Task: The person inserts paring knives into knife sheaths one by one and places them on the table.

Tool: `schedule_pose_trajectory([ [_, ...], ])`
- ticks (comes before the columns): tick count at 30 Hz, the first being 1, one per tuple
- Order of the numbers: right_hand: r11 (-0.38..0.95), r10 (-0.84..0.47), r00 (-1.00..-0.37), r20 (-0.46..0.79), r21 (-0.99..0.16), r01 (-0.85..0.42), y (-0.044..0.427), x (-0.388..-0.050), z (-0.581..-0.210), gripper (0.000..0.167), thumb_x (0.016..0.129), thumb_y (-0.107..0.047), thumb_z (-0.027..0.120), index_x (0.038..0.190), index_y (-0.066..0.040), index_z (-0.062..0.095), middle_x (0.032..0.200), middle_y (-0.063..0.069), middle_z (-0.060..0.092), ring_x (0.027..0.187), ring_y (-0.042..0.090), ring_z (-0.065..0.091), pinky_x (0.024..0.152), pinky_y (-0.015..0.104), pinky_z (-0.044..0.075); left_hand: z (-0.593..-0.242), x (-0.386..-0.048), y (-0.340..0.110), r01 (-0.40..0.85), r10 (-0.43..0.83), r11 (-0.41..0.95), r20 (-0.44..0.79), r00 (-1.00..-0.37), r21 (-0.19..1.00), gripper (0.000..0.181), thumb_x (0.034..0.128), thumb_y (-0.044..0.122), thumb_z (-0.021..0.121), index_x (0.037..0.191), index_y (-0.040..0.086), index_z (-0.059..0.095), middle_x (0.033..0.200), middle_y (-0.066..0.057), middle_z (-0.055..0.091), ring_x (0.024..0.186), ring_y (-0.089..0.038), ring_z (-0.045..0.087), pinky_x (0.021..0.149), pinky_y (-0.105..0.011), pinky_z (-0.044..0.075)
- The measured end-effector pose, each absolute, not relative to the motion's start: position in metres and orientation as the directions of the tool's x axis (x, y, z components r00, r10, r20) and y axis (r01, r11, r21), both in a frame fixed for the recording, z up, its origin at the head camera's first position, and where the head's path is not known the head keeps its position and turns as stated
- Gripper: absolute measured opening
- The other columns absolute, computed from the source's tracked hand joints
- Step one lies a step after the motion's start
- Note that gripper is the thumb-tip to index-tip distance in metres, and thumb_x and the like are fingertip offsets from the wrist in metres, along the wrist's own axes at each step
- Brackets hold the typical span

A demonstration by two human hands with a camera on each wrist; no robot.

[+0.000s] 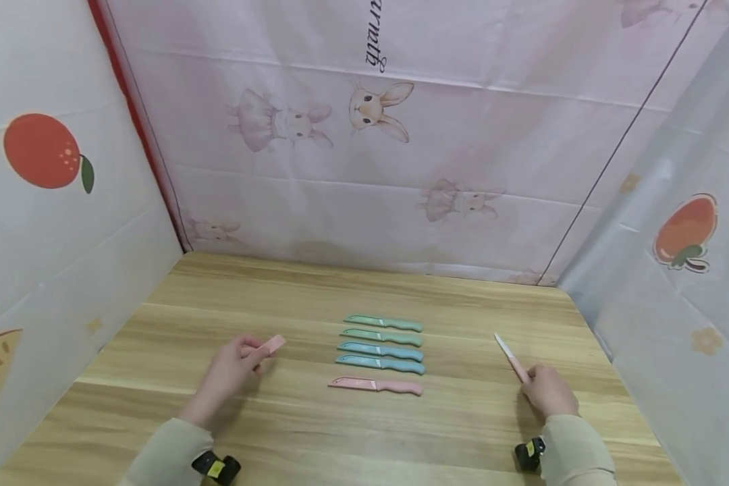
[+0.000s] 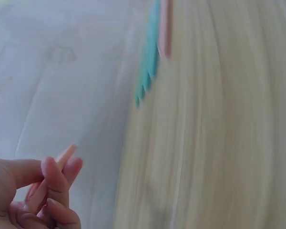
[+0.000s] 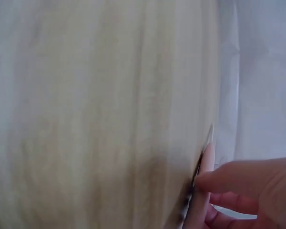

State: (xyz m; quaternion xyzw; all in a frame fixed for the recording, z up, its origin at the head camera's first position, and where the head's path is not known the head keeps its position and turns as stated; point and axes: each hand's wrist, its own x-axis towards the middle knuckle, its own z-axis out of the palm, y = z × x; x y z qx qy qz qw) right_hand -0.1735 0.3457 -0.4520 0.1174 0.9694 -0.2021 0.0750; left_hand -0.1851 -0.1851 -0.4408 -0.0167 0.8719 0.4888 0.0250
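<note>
My left hand (image 1: pixel 233 364) pinches a pink knife sheath (image 1: pixel 274 345) above the left part of the table; the left wrist view shows the sheath (image 2: pixel 65 156) between thumb and fingers. On the right, my right hand (image 1: pixel 549 390) holds a pink-handled knife (image 1: pixel 516 364) by its handle, its bare blade pointing up and away to the left. Between the hands lie sheathed knives in a column: two green ones (image 1: pixel 384 323), two blue ones (image 1: pixel 381 364) and, nearest me, a pink one (image 1: pixel 375 385). Their handles all point right.
The wooden table (image 1: pixel 364 439) is bounded by a printed rabbit cloth (image 1: pixel 364 223) at the back and by white fruit-print sheets (image 1: pixel 42 256) at the sides. A dark wrist camera (image 1: pixel 217 467) sits on the left sleeve, another (image 1: pixel 529 453) on the right.
</note>
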Motion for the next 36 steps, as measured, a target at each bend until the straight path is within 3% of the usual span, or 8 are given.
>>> schedule_pose_trajectory([
  [4, 0.860, 0.212, -0.956, -0.202, -0.427, 0.281, 0.345, -0.170, -0.447, 0.034, 0.089, -0.016, 0.051, 0.111, 0.011, 0.055, 0.086, 0.019, 0.061, 0.071, 0.026, 0.054, 0.058, 0.040, 0.045, -0.439, -0.176, -0.164, -0.094, -0.045, 0.376, -0.083, -0.996, 0.922, 0.035, 0.0896, 0.033, 0.063, 0.101, 0.001, 0.057, 0.087, -0.013, 0.065, 0.071, -0.016, 0.057, 0.060, -0.028, 0.047],
  [8, 0.812, 0.269, -0.952, -0.144, -0.499, 0.305, 0.342, -0.165, -0.444, 0.044, 0.098, -0.026, 0.042, 0.121, 0.011, 0.048, 0.101, 0.029, 0.058, 0.077, 0.033, 0.056, 0.062, 0.044, 0.046, -0.437, -0.168, -0.145, -0.124, -0.059, 0.185, -0.115, -0.992, 0.975, 0.031, 0.0911, 0.025, 0.062, 0.103, -0.002, 0.053, 0.098, -0.015, 0.067, 0.083, -0.015, 0.064, 0.075, -0.032, 0.053],
  [11, 0.782, 0.320, -0.947, -0.020, -0.559, 0.275, 0.336, -0.160, -0.443, 0.048, 0.100, -0.033, 0.038, 0.121, 0.009, 0.050, 0.108, 0.030, 0.058, 0.080, 0.034, 0.056, 0.065, 0.044, 0.046, -0.439, -0.163, -0.132, -0.139, -0.061, 0.060, -0.136, -0.989, 0.988, 0.027, 0.0919, 0.018, 0.060, 0.104, -0.005, 0.053, 0.098, -0.012, 0.068, 0.084, -0.013, 0.065, 0.074, -0.029, 0.054],
  [17, 0.637, 0.425, -0.886, 0.183, -0.757, 0.149, 0.309, -0.152, -0.437, 0.044, 0.095, -0.040, 0.051, 0.112, -0.001, 0.064, 0.088, 0.017, 0.067, 0.067, 0.015, 0.055, 0.050, 0.027, 0.041, -0.445, -0.151, -0.108, -0.162, -0.068, -0.169, -0.175, -0.982, 0.972, 0.011, 0.0891, 0.006, 0.061, 0.093, -0.003, 0.056, 0.090, -0.010, 0.069, 0.079, -0.015, 0.067, 0.063, -0.021, 0.054],
  [20, 0.493, 0.466, -0.867, 0.177, -0.866, 0.088, 0.294, -0.148, -0.435, 0.043, 0.092, -0.042, 0.055, 0.112, -0.005, 0.066, 0.092, 0.011, 0.068, 0.071, 0.006, 0.059, 0.056, 0.020, 0.049, -0.448, -0.147, -0.097, -0.161, -0.066, -0.223, -0.179, -0.982, 0.961, 0.009, 0.0881, 0.003, 0.061, 0.086, 0.000, 0.053, 0.090, -0.011, 0.069, 0.081, -0.017, 0.068, 0.061, -0.020, 0.053],
  [24, 0.204, 0.475, -0.864, 0.166, -0.976, -0.075, 0.269, -0.146, -0.434, 0.032, 0.092, -0.030, 0.059, 0.107, -0.002, 0.061, 0.095, 0.005, 0.068, 0.079, 0.004, 0.065, 0.070, 0.019, 0.054, -0.450, -0.143, -0.086, -0.175, -0.052, -0.248, -0.193, -0.980, 0.953, 0.008, 0.0873, 0.001, 0.060, 0.087, 0.000, 0.053, 0.089, -0.011, 0.068, 0.079, -0.015, 0.067, 0.058, -0.018, 0.052],
  [30, -0.109, 0.451, -0.888, 0.093, -0.981, -0.158, 0.230, -0.135, -0.428, 0.016, 0.096, -0.011, 0.051, 0.104, 0.000, 0.044, 0.083, 0.001, 0.068, 0.074, 0.009, 0.067, 0.071, 0.021, 0.054, -0.450, -0.138, -0.071, -0.190, -0.019, -0.298, -0.205, -0.979, 0.935, 0.015, 0.0883, 0.002, 0.060, 0.100, -0.006, 0.056, 0.088, -0.011, 0.069, 0.077, -0.014, 0.068, 0.055, -0.016, 0.051],
  [36, -0.286, 0.419, -0.908, -0.006, -0.950, -0.126, 0.199, -0.122, -0.428, 0.019, 0.100, -0.020, 0.044, 0.096, -0.002, 0.040, 0.077, 0.001, 0.070, 0.067, 0.009, 0.066, 0.065, 0.021, 0.055, -0.449, -0.129, -0.061, -0.191, 0.095, -0.321, -0.169, -0.981, 0.928, 0.030, 0.0927, 0.005, 0.055, 0.114, -0.015, 0.049, 0.095, -0.017, 0.068, 0.079, -0.015, 0.069, 0.060, -0.017, 0.054],
])
